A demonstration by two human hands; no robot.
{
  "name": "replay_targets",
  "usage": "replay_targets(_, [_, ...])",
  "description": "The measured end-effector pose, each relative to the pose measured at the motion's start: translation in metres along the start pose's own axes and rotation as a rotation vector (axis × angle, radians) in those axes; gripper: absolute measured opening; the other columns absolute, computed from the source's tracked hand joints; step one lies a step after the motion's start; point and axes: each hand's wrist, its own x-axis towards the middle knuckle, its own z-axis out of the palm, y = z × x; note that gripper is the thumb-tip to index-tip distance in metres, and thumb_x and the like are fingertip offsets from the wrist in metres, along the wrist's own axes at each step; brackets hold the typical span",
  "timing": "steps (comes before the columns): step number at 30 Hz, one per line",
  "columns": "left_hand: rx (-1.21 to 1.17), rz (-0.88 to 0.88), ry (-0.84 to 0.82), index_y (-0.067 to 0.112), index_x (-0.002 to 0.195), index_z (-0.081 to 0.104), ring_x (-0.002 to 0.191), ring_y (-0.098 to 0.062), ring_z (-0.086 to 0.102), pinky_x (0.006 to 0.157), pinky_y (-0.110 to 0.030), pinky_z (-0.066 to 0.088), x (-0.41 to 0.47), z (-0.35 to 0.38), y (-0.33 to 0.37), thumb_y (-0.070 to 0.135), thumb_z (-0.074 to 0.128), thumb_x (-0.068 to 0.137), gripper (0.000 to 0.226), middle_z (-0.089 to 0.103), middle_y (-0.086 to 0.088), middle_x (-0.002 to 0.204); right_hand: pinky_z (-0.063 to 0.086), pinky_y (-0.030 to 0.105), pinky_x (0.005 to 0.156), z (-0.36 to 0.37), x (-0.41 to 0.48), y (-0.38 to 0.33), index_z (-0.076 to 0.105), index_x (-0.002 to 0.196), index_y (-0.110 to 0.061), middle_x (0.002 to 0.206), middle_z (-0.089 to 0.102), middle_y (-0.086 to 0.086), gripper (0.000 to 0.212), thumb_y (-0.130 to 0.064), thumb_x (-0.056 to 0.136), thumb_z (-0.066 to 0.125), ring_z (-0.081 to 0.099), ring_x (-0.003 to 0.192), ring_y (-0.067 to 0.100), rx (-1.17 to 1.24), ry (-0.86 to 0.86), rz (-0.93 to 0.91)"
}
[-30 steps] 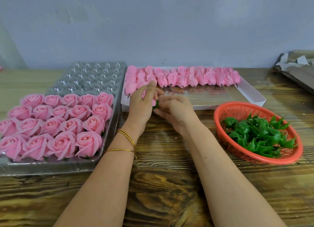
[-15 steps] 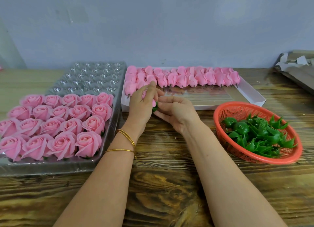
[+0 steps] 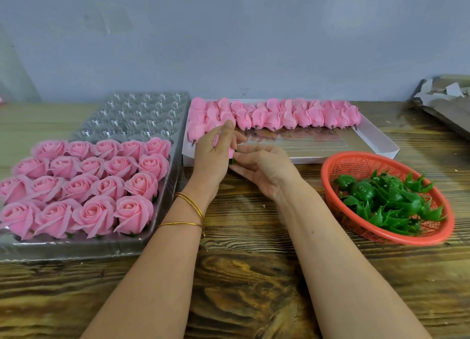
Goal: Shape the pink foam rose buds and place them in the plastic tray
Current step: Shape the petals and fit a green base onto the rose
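1. Left hand grips pink rose bud, mid-desk, over white box's near edge.
2. Right hand pinches bud's green base.
3. Plastic tray, desk's left edge: near rows filled.

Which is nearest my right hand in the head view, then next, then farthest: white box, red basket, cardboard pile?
1. White box, just behind the right hand.
2. Red basket, to its right.
3. Cardboard pile, far right corner.
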Motion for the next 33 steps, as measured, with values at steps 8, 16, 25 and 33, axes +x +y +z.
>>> replay_targets(8, [0.047,-0.010,-0.008,0.021,0.056,0.049,0.083,-0.002,0.062,0.080,-0.021,0.040,-0.0009,-0.0001,0.0014,0.035,0.043,0.101,0.048,0.069,0.008,0.078,0.059,0.024,0.066,-0.0022,0.0007,-0.0014,0.068,0.091,0.001,0.090,0.071,0.012,0.016,0.014,0.085,0.061,0.068,0.089,0.021,-0.058,0.023,0.046])
replay_targets(16, [0.018,0.027,-0.012,0.019,0.056,0.047,0.077,-0.003,0.060,0.078,-0.018,0.043,0.0012,0.0002,-0.0004,0.027,0.043,0.102,0.048,0.068,0.007,0.074,0.060,0.024,0.067,0.0003,-0.0005,-0.0007,0.067,0.078,0.001,0.072,0.071,0.009,0.015,0.014,0.084,0.062,0.068,0.075,0.018,0.008,0.037,0.031])
replay_targets(25, [-0.009,0.028,-0.007,0.021,0.054,0.046,0.078,-0.002,0.061,0.078,-0.011,0.043,0.0027,-0.0005,-0.0021,0.030,0.043,0.102,0.048,0.070,0.008,0.074,0.060,0.022,0.065,0.0015,-0.0032,-0.0027,0.068,0.073,-0.001,0.066,0.072,0.006,0.021,0.014,0.085,0.060,0.069,0.067,0.013,0.005,-0.013,0.064])
replay_targets(33, [0.019,0.010,-0.023,0.019,0.055,0.046,0.078,-0.002,0.060,0.078,-0.013,0.044,0.0008,-0.0009,-0.0013,0.030,0.044,0.102,0.048,0.069,0.008,0.075,0.058,0.025,0.071,0.0013,-0.0029,-0.0036,0.067,0.088,0.002,0.080,0.067,0.011,0.020,0.016,0.088,0.053,0.065,0.075,0.019,0.002,0.003,0.130])
